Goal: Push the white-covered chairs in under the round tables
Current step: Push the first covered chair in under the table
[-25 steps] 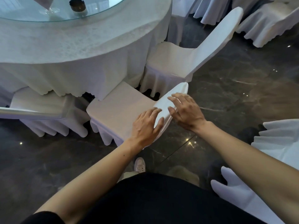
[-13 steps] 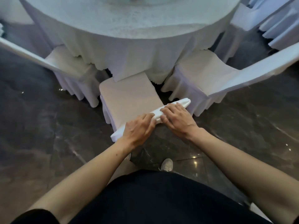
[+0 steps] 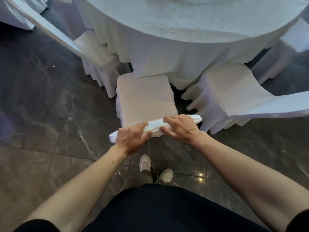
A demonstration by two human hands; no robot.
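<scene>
A white-covered chair (image 3: 143, 97) stands straight in front of me, its seat facing the round table (image 3: 192, 20). The hanging tablecloth (image 3: 150, 67) overlaps the seat's far edge. Both hands grip the top of the chair's backrest. My left hand (image 3: 132, 138) holds its left part with fingers curled over the top. My right hand (image 3: 180, 128) clasps the right part. The chair's legs are hidden under its cover.
Another white-covered chair (image 3: 234, 97) stands close on the right, angled, its backrest reaching to the frame's right edge. A third chair (image 3: 93, 52) sits on the left, partly under the cloth. Dark glossy floor tiles (image 3: 41, 106) surround me; my two shoes (image 3: 145, 162) are just behind the chair.
The chair has swung from an angled position to face the table squarely, and its seat now reaches under the cloth's edge. Both hands stayed on the backrest and closed around it.
</scene>
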